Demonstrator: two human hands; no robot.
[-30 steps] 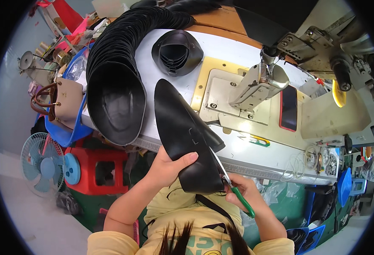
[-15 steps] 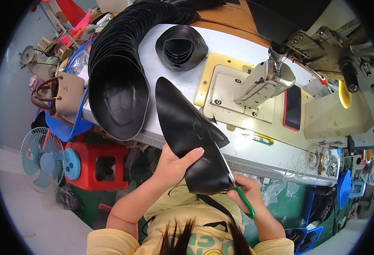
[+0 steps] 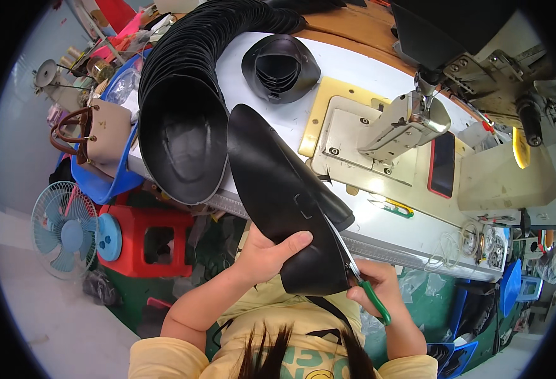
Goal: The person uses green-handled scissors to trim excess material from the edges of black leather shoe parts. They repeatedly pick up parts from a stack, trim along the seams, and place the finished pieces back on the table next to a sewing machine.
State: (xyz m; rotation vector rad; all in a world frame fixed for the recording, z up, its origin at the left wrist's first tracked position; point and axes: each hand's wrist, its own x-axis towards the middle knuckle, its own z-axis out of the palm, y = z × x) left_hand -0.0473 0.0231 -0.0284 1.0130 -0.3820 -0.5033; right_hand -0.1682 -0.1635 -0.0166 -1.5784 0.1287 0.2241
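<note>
My left hand (image 3: 271, 252) grips a black leather shoe upper (image 3: 278, 183) near its lower part, thumb on top and fingers hidden beneath. The upper slants from the table edge down toward my lap, with a small bracket-shaped mark near its middle. In my right hand (image 3: 376, 284) are green-handled scissors (image 3: 374, 302), fingers closed round the handles. Their blades lie along the right edge of the upper, pointing up and away from me; how far the blades are apart cannot be made out.
A long row of nested black uppers (image 3: 183, 139) curves over the table's left side, beside a smaller nested stack (image 3: 280, 68). A sewing machine (image 3: 410, 126), a phone (image 3: 442, 164) and a yellow-green thread snipper (image 3: 393, 207) are right. A red stool (image 3: 148, 234) and fan (image 3: 69, 234) stand left.
The whole scene has shifted slightly rightward in the picture. The upper and scissors keep nearly the same hold, with the upper's right flap standing out a bit more.
</note>
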